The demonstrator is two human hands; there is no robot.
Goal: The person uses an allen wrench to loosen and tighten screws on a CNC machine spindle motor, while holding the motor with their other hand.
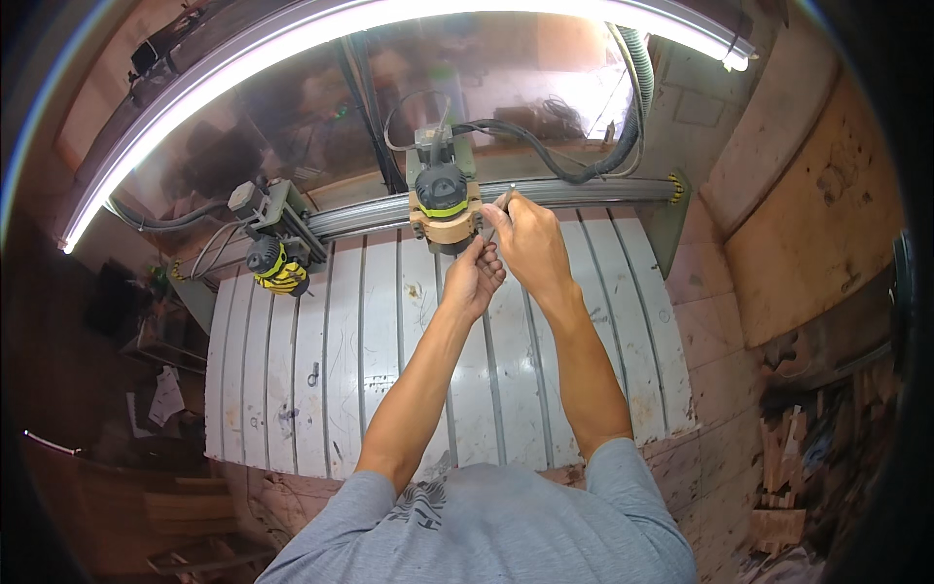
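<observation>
A router spindle (443,190), dark with a yellow-green band, sits in a wooden clamp block (449,230) on the machine's gantry. My right hand (530,243) is closed round a thin metal tool (504,200), whose end shows above the thumb. Its exact kind is too small to tell. Just below and left of it, my left hand (475,279) has its thumb and forefinger pinched at the right side of the block. Whatever those fingertips hold is hidden. The other left-hand fingers are curled, palm partly upward.
A second spindle (277,268) with yellow-and-black wrapping hangs at the left of the gantry rail (365,216). Below spreads a slotted white machine bed (379,336), with a small dark fitting (313,374) on it. Cables (545,146) loop behind; a lit tube lamp (389,15) crosses above.
</observation>
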